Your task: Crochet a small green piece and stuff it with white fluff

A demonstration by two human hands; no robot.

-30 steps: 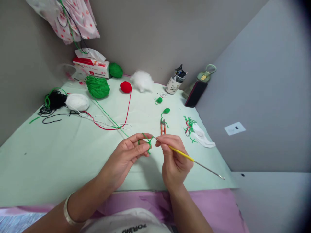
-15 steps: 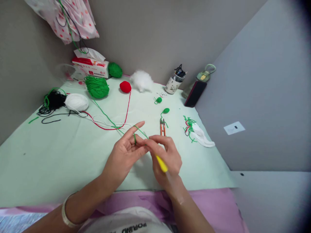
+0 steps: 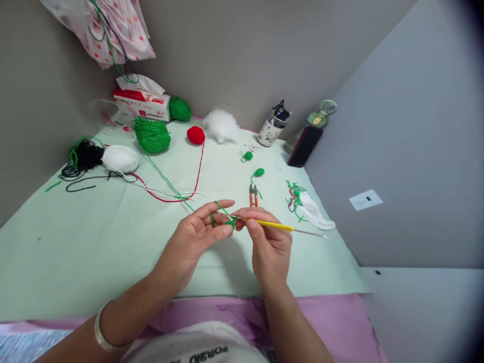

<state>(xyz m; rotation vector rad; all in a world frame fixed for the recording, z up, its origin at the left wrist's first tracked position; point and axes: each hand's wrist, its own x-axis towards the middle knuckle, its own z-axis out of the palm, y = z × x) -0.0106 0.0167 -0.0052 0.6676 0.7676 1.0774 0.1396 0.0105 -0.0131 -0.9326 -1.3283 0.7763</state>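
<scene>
My left hand (image 3: 196,237) pinches a small green crochet piece (image 3: 232,224) between thumb and fingers. Green yarn (image 3: 169,184) runs from the large green skein (image 3: 152,135) and loops round its fingers. My right hand (image 3: 270,247) is closed around the yellow grip of a crochet hook (image 3: 274,225). The hook's tip meets the green piece, while its other metal end sticks out to the right. Just beyond my hands lie orange-handled thread snips (image 3: 253,195), with a small green crocheted piece (image 3: 259,172) behind them.
At left sit black yarn (image 3: 86,155) and a white yarn ball (image 3: 120,159). Along the back stand a tissue box (image 3: 141,105), red yarn ball (image 3: 195,135), white stuffing (image 3: 221,126), pen cup (image 3: 270,131) and a phone (image 3: 305,146) against a bottle. Yarn scraps (image 3: 295,194) lie at right.
The crochet hook has swung from pointing down toward me to lying nearly level, its rear end to the right. My right hand has turned with it. The green piece now shows at my left fingertips.
</scene>
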